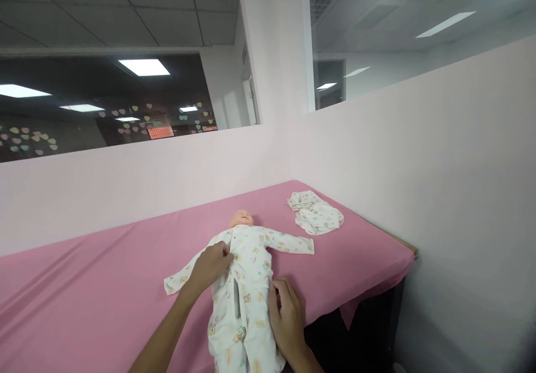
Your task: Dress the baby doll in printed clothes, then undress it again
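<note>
A baby doll (243, 218) lies on its back, its head toward the wall and its face up. It wears a white long-sleeved baby romper (253, 250) with small animal prints. Both sleeves are spread outward, and a gap shows in the front below the waist. My left hand (213, 264) is closed at the romper's chest, fingertips pinching cloth near the front edge. Beside the romper's hip, my right hand (287, 312) has its fingers curled, with the thumb against the cloth. Whatever lies inside those fingers is hidden.
A pink cloth (138, 272) covers the table and hangs over its front right edge. Folded white printed baby clothes (319, 218) lie at the back right. Pale walls (439, 155) with windows above enclose the table's back and right sides.
</note>
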The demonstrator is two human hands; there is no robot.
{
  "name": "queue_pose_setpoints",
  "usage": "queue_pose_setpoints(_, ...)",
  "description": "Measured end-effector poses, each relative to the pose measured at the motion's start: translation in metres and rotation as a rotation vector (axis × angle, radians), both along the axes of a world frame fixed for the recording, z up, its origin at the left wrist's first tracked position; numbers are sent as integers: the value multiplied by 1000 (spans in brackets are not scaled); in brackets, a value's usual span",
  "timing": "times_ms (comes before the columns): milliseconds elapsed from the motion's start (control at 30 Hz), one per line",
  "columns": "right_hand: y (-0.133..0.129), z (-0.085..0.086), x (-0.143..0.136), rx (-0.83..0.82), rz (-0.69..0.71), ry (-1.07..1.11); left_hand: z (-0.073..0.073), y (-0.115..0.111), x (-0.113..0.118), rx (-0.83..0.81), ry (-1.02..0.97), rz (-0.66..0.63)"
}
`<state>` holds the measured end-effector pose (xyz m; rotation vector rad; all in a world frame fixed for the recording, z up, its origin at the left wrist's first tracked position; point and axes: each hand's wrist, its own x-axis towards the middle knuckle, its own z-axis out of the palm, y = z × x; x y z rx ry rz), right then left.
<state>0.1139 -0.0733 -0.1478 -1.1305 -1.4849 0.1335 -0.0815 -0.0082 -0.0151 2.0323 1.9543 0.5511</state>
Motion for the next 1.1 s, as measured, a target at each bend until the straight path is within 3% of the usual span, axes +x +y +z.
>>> queue_pose_setpoints(433, 1, -4, 0, 7, 2, -14, -3, -9, 12, 93, 142, 25)
queue_pose_setpoints(767, 0, -5, 0, -27, 26, -3, 12, -22, 17, -15, -153, -291)
queue_pose_setpoints(967, 0, -2, -1, -106, 61, 87, 0, -15, 4, 130, -154, -70)
queue_pose_setpoints(1100, 4, 25, -6, -164, 144, 218, -11, -7, -9, 164, -123, 24)
